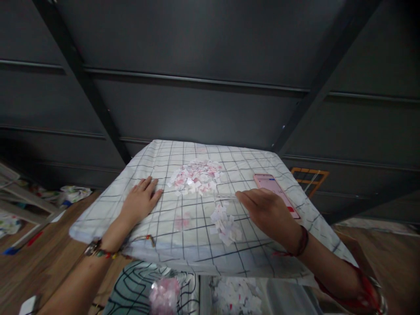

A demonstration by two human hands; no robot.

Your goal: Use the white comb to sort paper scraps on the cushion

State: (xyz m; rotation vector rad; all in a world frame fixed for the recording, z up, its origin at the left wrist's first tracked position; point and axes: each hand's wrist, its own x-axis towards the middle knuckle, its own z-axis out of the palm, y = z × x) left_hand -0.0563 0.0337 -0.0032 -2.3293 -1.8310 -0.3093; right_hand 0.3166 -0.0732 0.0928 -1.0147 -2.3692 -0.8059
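My left hand [140,202] lies flat on the checked tablecloth [114,210], fingers stretched out and holding nothing. My right hand [265,212] is closed on thin, pale tweezers [225,197], blurred, whose tips point left toward the paper. Between my hands, farther back, spreads a large heap of small white and pink paper pieces [197,177]. A smaller, mostly white pile of paper pieces [226,225] lies nearer, just below the tweezers. Left of it is a small pinkish patch [183,222]. Whether the tips grip a piece cannot be made out.
A pink-cased phone [275,190] lies by my right hand, partly covered by it. Below the table's front edge are a container of paper scraps [238,295] and a shiny pink plastic bundle [164,295]. A dark panelled wall [197,109] stands behind the table.
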